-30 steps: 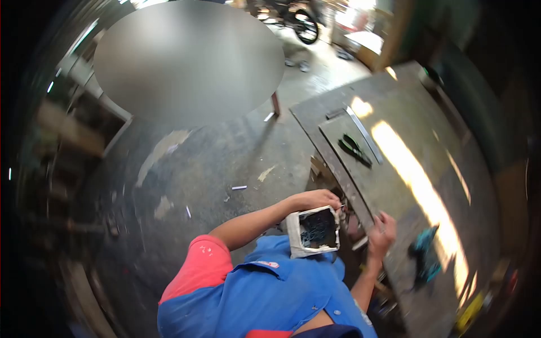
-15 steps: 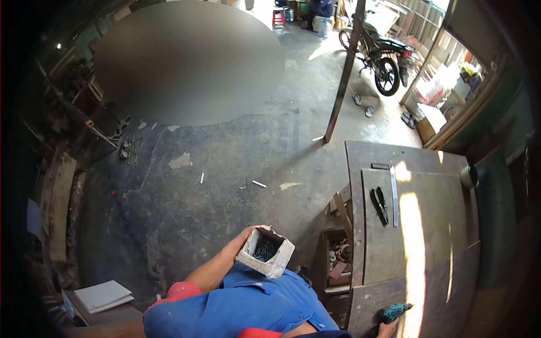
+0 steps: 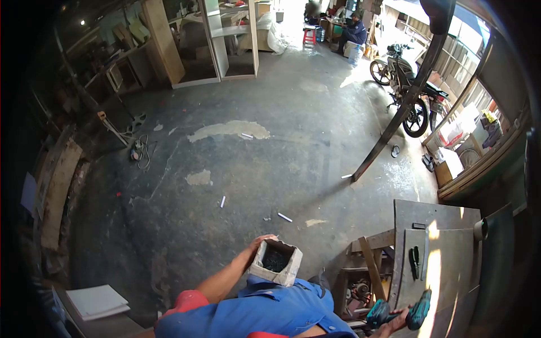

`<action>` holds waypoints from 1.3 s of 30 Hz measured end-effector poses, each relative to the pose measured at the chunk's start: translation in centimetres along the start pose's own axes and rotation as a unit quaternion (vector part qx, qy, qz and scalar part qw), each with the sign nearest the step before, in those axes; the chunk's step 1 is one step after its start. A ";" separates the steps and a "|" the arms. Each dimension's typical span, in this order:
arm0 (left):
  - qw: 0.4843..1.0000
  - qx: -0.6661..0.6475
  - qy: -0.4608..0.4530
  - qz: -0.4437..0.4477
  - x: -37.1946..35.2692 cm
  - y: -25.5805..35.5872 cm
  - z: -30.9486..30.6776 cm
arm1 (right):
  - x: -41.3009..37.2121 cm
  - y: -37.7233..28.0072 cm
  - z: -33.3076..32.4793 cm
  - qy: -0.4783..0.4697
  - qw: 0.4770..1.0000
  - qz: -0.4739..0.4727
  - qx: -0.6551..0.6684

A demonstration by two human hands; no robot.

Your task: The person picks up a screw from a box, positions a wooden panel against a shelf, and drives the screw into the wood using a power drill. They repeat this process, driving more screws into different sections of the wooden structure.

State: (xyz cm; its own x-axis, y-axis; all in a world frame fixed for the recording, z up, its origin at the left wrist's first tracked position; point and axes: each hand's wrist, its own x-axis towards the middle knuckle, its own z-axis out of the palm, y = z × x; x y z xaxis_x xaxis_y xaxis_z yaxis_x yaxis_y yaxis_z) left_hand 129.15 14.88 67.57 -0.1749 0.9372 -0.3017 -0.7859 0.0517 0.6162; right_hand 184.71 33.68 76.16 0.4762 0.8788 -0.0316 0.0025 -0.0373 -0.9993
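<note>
Drill [image 3: 418, 313] in right hand [image 3: 397, 323], fingers closed round its handle, near counter [image 3: 408, 217]. Left hand [image 3: 262, 241], partly hidden, curls against far side of open box [image 3: 287, 274] of small dark pieces, at front of blue shirt [image 3: 248, 313]. Pliers [image 3: 415, 263] lie on counter; motorcycle [image 3: 403, 73] stands beyond, behind slanting post [image 3: 397, 120].

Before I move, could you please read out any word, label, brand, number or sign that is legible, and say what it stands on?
None can be read.
Teal and black cordless drill: any marking is too small and blurred.
Worn off-white cardboard box: no legible lettering.
Black motorcycle: too far off to read.
White flat sheets: no legible lettering.
</note>
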 end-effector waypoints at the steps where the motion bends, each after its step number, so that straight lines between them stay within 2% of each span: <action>1: 0.999 -0.002 -0.027 -0.022 1.9 0.7 -1.8 | -2.5 -2.0 5.4 0.007 1.000 -0.014 0.008; 2: 0.996 -0.026 -0.082 0.013 3.1 1.5 -2.2 | -3.4 -1.9 8.0 -0.020 1.000 -0.005 -0.010; 3: 0.998 -0.046 -0.030 0.000 3.8 3.4 -0.5 | -4.0 -1.8 10.8 -0.047 0.998 0.003 -0.028; 4: 0.999 -0.031 -0.034 -0.014 5.5 4.3 -1.2 | -6.4 -3.9 14.7 -0.089 0.996 0.009 -0.020; 5: 0.999 -0.015 -0.036 -0.027 7.2 5.2 -1.9 | -5.0 -1.4 16.1 -0.104 0.990 0.071 -0.064; 6: 0.994 -0.003 0.054 -0.096 8.0 7.2 -0.5 | -5.4 -1.0 18.7 -0.133 0.988 0.066 -0.052; 8: 0.995 0.031 0.046 -0.086 12.8 6.5 -7.9 | -6.0 -0.9 25.0 -0.196 0.975 0.090 -0.056; 10: 0.994 0.064 0.043 -0.073 16.6 9.4 -11.8 | -4.7 1.3 30.7 -0.246 0.962 0.095 -0.072; 11: 0.994 0.064 0.048 -0.073 17.6 12.0 -11.8 | -3.6 4.3 33.3 -0.271 0.955 0.095 -0.075; 12: 0.994 0.062 0.055 -0.073 18.3 14.9 -11.0 | -0.3 11.6 36.8 -0.283 0.936 -0.205 -0.039; 13: 0.994 0.062 0.062 -0.068 17.7 18.0 -8.1 | -3.5 4.0 40.9 -0.330 0.938 0.057 -0.091; 15: 0.977 0.027 0.200 0.066 17.3 25.2 -1.9 | -1.4 7.6 48.5 -0.367 0.908 0.032 -0.197; 16: 0.989 -0.049 0.137 0.021 20.4 24.8 -8.4 | -1.9 4.8 52.7 -0.384 0.887 0.057 -0.251; 17: 0.988 -0.049 0.142 0.026 21.2 26.3 -9.2 | -2.9 1.5 57.5 -0.398 0.862 0.082 -0.304; 18: 0.980 -0.026 0.200 -0.002 22.1 28.1 -9.7 | -2.7 0.7 61.6 -0.421 0.828 0.069 -0.363; 19: 0.966 -0.002 0.255 -0.030 23.1 30.4 -10.2 | -2.4 0.7 65.6 -0.455 0.804 0.009 -0.383; 21: 0.960 0.003 0.280 -0.011 24.4 33.3 -10.8 | -2.7 -1.1 72.8 -0.522 0.786 -0.175 -0.282; 23: 0.949 0.012 0.315 0.021 26.1 35.3 -11.3 | -2.3 -2.7 79.8 -0.585 0.714 -0.172 -0.344; 24: 0.942 0.007 0.333 0.039 27.1 36.7 -11.5 | -3.1 -5.1 83.2 -0.603 0.710 -0.179 -0.317; 27: 0.942 -0.017 0.331 0.047 31.2 40.2 -14.5 | -3.1 -4.7 93.4 -0.656 0.645 -0.195 -0.340; 31: 0.932 -0.006 0.347 0.106 39.6 47.4 -20.2 | -5.2 -5.0 105.6 -0.676 0.635 -0.178 -0.329; 32: 0.948 0.007 0.296 0.119 42.0 49.8 -22.3 | -5.7 -5.0 108.4 -0.681 0.628 -0.154 -0.344; 33: 0.948 0.007 0.291 0.125 44.5 53.6 -23.0 | -6.1 -5.2 111.5 -0.684 0.621 -0.133 -0.358; 35: 0.949 0.025 0.302 0.091 49.0 59.4 -23.6 | -6.9 -5.9 116.1 -0.682 0.642 -0.108 -0.333; 36: 0.950 0.109 0.280 0.087 51.8 61.4 -25.9 | -7.3 -6.8 118.8 -0.674 0.643 -0.110 -0.346; 37: 0.950 0.106 0.281 0.085 54.2 63.5 -27.0 | -7.4 -7.5 120.9 -0.667 0.644 -0.107 -0.359; 39: 0.957 0.163 0.212 0.110 59.6 68.5 -28.5 | -6.8 -7.9 125.5 -0.686 0.634 -0.067 -0.352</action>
State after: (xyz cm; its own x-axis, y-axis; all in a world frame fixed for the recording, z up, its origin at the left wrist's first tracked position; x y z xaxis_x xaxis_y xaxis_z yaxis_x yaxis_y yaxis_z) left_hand 48.02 64.46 71.06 -0.5945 0.7166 -0.3647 -0.4877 0.0392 0.8721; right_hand 71.12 87.67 81.74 -0.7808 0.4650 -0.4174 0.5831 0.3023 -0.7541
